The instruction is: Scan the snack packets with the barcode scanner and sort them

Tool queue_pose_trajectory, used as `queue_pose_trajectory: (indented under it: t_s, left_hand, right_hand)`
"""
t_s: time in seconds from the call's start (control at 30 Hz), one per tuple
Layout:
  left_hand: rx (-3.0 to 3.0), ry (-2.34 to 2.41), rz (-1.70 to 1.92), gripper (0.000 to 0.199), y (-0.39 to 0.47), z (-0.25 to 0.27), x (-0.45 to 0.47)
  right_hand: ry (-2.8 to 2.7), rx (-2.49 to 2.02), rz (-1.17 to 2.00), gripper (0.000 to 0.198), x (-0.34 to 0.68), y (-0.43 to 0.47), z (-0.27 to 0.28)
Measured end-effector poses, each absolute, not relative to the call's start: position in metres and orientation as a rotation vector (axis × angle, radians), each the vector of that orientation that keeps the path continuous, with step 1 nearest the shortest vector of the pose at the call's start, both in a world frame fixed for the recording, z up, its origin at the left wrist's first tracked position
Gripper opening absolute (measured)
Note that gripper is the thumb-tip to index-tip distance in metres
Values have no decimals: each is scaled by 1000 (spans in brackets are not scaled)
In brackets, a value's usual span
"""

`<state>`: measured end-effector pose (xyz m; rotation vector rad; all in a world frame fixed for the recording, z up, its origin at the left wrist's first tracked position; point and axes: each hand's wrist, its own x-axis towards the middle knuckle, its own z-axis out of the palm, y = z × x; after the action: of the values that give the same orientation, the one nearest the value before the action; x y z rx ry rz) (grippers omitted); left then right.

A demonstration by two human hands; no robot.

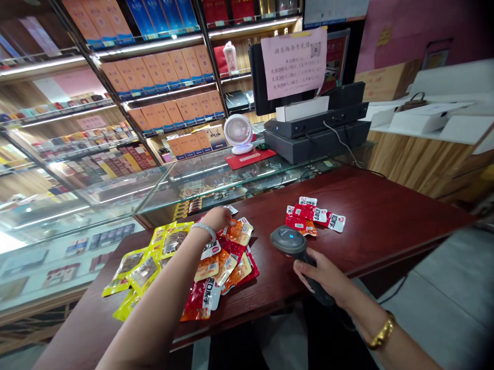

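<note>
1. The dark red tabletop (376,211) is the largest thing before us; its flat breadth lets the packets lie in separate groups, likely all within easy reach.
2. Yellow packets (142,276) lie overlapping at our left, some hidden behind our left forearm (153,308); slick wrappers probably make them fan out rather than stack.
3. Red-and-orange packets (229,266) lie heaped just beside them, directly in front of us, which should make them handy to pick from.
4. A smaller cluster (305,213) of similar packets lies to the right, with bare tabletop between; that gap presumably keeps it from mixing with the heap.
5. The handheld scanner (289,241) tilts over the tabletop, nose toward the heap; our right grip (322,275) is clamped around its handle, probably for steady aim.
6. Our left grip (216,220) is at the heap's far side; we cannot tell whether it is clamped on a packet.
</note>
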<state>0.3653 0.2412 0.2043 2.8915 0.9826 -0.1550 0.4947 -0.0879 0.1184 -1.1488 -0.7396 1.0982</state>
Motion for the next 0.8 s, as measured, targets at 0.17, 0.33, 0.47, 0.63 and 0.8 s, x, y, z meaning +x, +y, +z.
queue_pose_trajectory:
  t_s: [0.17, 0.33, 0.47, 0.63, 0.8]
  left_hand:
    - [2843, 856, 2, 22, 226, 202, 381]
    - [2839, 734, 79, 20, 214, 200, 394]
    - [2743, 744, 77, 22, 208, 197, 401]
    - [2275, 723, 215, 33, 188, 181, 433]
    - [2298, 743, 267, 33, 185, 189, 441]
  right_hand:
    - [-795, -1132, 1096, 45, 494, -85, 124]
    - [-777, -1119, 1070, 47, 496, -82, 128]
    - [-751, -1095, 1046, 47, 500, -83, 126]
    - [-707, -1105, 1047, 50, 502, -86, 125]
    - [-664, -1113, 1076, 52, 500, -88, 124]
